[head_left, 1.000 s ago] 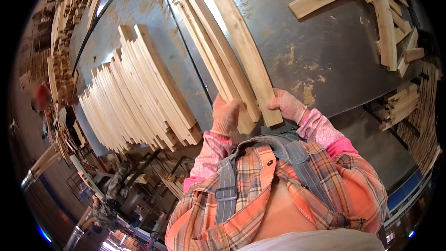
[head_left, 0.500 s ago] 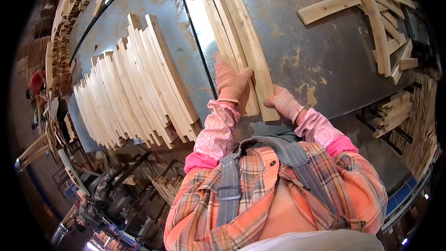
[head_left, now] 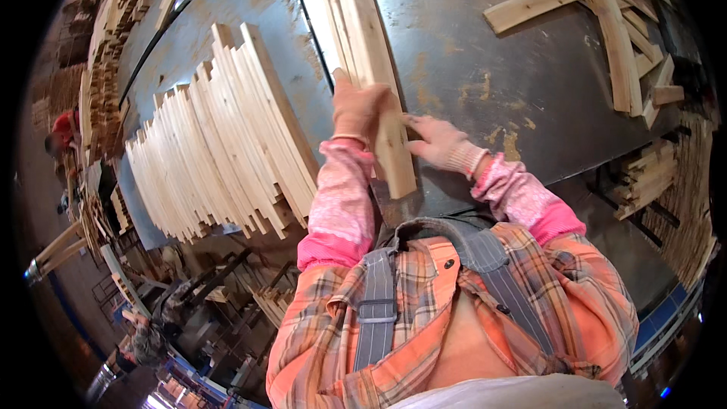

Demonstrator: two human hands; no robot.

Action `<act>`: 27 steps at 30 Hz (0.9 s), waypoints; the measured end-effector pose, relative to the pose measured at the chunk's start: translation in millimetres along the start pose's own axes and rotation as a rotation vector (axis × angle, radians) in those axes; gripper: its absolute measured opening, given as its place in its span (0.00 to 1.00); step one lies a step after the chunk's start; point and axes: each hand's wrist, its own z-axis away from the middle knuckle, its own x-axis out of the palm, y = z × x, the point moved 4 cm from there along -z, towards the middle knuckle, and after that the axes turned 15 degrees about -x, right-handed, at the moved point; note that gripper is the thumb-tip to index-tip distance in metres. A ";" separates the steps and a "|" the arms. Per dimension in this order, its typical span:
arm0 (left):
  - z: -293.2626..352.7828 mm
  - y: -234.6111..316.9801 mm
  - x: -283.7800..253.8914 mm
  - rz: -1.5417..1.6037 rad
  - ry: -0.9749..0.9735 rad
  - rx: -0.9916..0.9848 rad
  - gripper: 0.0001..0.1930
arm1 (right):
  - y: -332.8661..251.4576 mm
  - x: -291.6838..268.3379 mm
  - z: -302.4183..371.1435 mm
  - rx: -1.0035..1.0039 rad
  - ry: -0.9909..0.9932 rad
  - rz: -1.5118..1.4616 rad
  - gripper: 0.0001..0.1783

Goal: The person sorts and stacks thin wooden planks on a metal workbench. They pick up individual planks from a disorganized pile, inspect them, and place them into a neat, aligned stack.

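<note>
Several long pale wooden boards (head_left: 362, 23) lie side by side on the dark metal table, pressed close together and running away from me. My left hand (head_left: 358, 110), in a knitted work glove, reaches across them and grips them, fingers at their left side and thumb over the top. The nearest board end (head_left: 397, 170) sticks out below that hand. At the right edge of the boards is my gloved right hand (head_left: 443, 142), fingers stretched and apart, with the tips at the wood.
On the left, a wide row of wooden strips (head_left: 216, 136) with uneven ends covers the metal table (head_left: 469, 68). Loose boards (head_left: 609, 38) lie crisscrossed at the far right. Further stacks of lumber (head_left: 651, 174) stand beyond the right edge. Other people (head_left: 144, 337) are at the lower left.
The rightmost board has moved left against the others, closing the gap between them. Both hands have shifted left, and the right hand has loosened from the board's near end.
</note>
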 end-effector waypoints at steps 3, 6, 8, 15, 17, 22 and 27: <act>-44.2 -86.7 -36.9 1.083 -0.740 -0.151 0.29 | 15.7 -8.9 22.0 0.146 0.110 -0.064 0.30; -0.4 -70.8 -48.7 1.269 -0.984 -0.041 0.36 | 42.6 -15.1 47.1 0.361 0.200 -0.074 0.28; -11.4 -91.0 -62.5 1.305 -0.960 0.049 0.38 | 54.7 -8.8 53.2 0.353 0.190 -0.070 0.28; -4.8 -101.8 -70.6 1.338 -0.900 0.129 0.41 | 35.6 -8.4 33.5 0.266 0.194 -0.043 0.27; -9.5 -115.8 -85.4 1.312 -0.831 0.082 0.37 | 32.1 -8.4 23.6 0.187 0.207 -0.025 0.27; -7.6 -82.8 -118.7 -0.209 0.378 0.026 0.22 | 7.8 -0.8 -23.5 0.189 0.096 -0.084 0.33; -2.1 -83.8 -92.7 -0.752 0.553 0.006 0.37 | -1.9 -5.8 -95.1 0.120 0.056 -0.185 0.35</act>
